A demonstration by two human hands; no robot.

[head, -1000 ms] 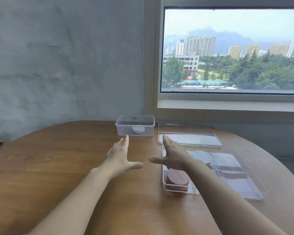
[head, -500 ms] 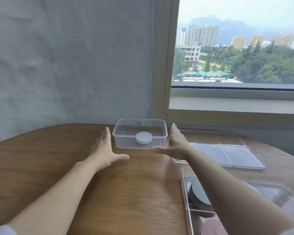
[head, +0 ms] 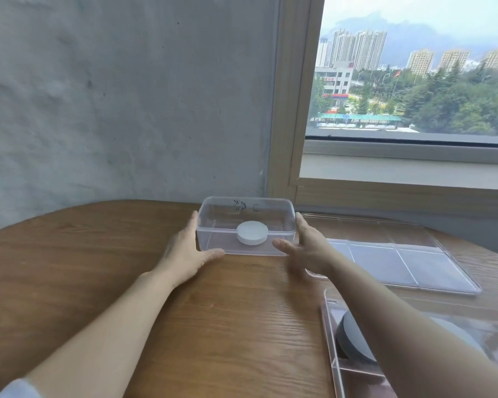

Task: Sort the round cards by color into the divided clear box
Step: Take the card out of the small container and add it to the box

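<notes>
Thick white round card (head: 252, 232) lies in clear tub (head: 213, 246); left hand (head: 184, 251), right hand (head: 308, 248) flank it, grips spread

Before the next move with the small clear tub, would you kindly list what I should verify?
1. Left hand beside the left wall of the tub, fingers straight: ok.
2. Right hand beside the tub's right wall, fingers straight: ok.
3. Both hands actually pressing the walls: cannot tell.
4. White round card lying flat inside the tub: ok.
5. Tub open on top, no lid on it: ok.
6. Divided clear box close by, with a free compartment for white: cannot tell, the right forearm hides much of it.
</notes>
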